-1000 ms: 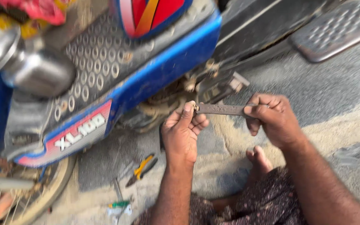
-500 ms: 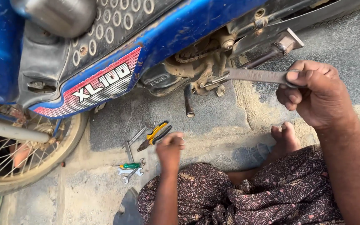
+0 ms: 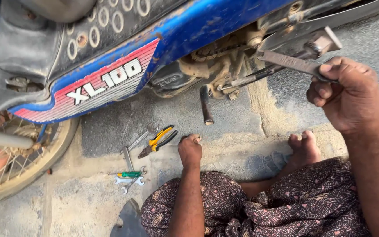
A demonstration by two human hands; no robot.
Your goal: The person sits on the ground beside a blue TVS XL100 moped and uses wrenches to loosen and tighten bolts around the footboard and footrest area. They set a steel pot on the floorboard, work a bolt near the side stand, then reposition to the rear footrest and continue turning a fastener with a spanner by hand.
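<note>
My right hand (image 3: pixel 345 94) grips the end of a long grey spanner (image 3: pixel 288 61), whose far end sits on a fitting under a blue moped (image 3: pixel 123 66), close to the chain and sprocket (image 3: pixel 218 59). My left hand (image 3: pixel 190 151) rests low on the concrete ground with fingers curled and nothing visible in it, just right of yellow-handled pliers (image 3: pixel 159 141). The moped's stand leg (image 3: pixel 205 105) hangs down above that hand.
Several spanners (image 3: pixel 130 153) and a green-handled screwdriver (image 3: pixel 130 174) lie on the concrete left of my left hand. A spoked wheel (image 3: pixel 18 162) stands at the left edge. My bare foot (image 3: pixel 303 147) and patterned cloth (image 3: pixel 259 206) fill the lower right.
My left hand let go of the spanner and dropped to the ground beside the pliers. My right hand kept hold of the spanner. The view shifted, showing the tools and wheel.
</note>
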